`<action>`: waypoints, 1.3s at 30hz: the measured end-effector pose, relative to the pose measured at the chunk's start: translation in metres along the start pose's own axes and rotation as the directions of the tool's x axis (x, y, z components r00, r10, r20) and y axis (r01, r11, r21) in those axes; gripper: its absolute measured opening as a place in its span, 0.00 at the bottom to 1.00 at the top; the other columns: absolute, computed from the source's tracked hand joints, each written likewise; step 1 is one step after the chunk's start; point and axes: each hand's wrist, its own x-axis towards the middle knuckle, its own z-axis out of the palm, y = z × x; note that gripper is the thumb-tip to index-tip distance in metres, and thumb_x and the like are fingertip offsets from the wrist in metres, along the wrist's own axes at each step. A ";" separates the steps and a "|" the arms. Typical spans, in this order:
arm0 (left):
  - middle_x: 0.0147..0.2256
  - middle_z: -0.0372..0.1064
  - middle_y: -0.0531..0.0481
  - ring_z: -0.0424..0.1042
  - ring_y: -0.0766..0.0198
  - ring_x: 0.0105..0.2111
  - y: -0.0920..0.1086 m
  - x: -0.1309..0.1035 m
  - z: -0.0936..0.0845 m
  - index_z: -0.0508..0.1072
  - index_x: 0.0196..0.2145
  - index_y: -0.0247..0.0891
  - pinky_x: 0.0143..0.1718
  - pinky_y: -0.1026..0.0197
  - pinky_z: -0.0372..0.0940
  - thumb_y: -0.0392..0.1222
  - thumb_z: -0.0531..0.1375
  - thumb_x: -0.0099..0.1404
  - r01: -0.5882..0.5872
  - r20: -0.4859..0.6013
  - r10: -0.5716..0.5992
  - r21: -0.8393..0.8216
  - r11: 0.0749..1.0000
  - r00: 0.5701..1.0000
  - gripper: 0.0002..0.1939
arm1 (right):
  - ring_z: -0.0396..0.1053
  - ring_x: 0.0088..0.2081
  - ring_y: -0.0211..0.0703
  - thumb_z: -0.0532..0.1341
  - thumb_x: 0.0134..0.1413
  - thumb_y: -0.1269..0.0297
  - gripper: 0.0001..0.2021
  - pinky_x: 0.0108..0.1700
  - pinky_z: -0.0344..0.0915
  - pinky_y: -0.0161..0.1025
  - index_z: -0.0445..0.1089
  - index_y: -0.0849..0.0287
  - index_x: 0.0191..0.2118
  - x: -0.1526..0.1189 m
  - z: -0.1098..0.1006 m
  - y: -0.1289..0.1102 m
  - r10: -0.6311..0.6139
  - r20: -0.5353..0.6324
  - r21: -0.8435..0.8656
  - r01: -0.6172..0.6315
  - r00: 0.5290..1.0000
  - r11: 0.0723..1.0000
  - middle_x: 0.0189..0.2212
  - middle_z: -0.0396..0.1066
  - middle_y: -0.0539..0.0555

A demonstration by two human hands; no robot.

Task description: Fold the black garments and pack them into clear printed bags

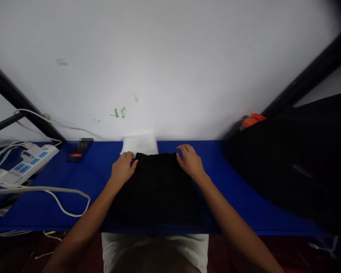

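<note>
A black cloth item (156, 189) lies spread on the blue table surface (230, 193) in front of me, its straight far edge toward the wall. My left hand (124, 167) is at its far left corner, fingers apart, thumb by the edge. At the far right corner rests my right hand (190, 160), with its thumb and fingers parted beside the cloth. Just beyond the cloth, a flat white item (139, 144) sits against the wall, its near edge by the cloth and my left fingers.
At the left are a white power strip (28, 165) with plugs, a looping white cable (65, 189) and a dark item (79, 150). A large black bag-like mass (287, 167) fills the right, with something orange (254, 120) behind it. A white wall (173, 76) stands behind.
</note>
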 end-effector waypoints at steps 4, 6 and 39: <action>0.41 0.67 0.46 0.68 0.54 0.44 -0.005 -0.019 0.002 0.70 0.42 0.39 0.46 0.54 0.64 0.52 0.59 0.66 -0.201 0.137 0.202 -0.022 0.979 0.970 0.14 | 0.66 0.48 0.53 0.49 0.66 0.64 0.14 0.50 0.66 0.50 0.68 0.58 0.50 -0.026 -0.004 -0.022 -0.265 0.104 0.023 0.264 0.959 0.964 0.45 0.70 0.61; 0.41 0.67 0.46 0.67 0.52 0.44 -0.010 -0.024 0.005 0.70 0.42 0.39 0.47 0.52 0.64 0.52 0.61 0.63 -0.229 0.205 0.225 -0.002 0.973 0.953 0.16 | 0.67 0.45 0.52 0.50 0.67 0.62 0.13 0.48 0.67 0.48 0.68 0.59 0.49 -0.036 -0.001 -0.028 -0.331 0.215 0.020 0.334 0.919 0.942 0.44 0.71 0.61; 0.69 0.37 0.30 0.38 0.35 0.68 -0.016 -0.075 0.030 0.46 0.69 0.38 0.60 0.26 0.40 0.74 0.48 0.61 -0.154 0.219 0.090 0.297 0.943 0.972 0.50 | 0.44 0.68 0.64 0.49 0.63 0.41 0.37 0.64 0.51 0.59 0.52 0.63 0.68 -0.050 0.039 -0.012 0.004 0.355 -0.209 0.075 0.935 0.975 0.68 0.45 0.70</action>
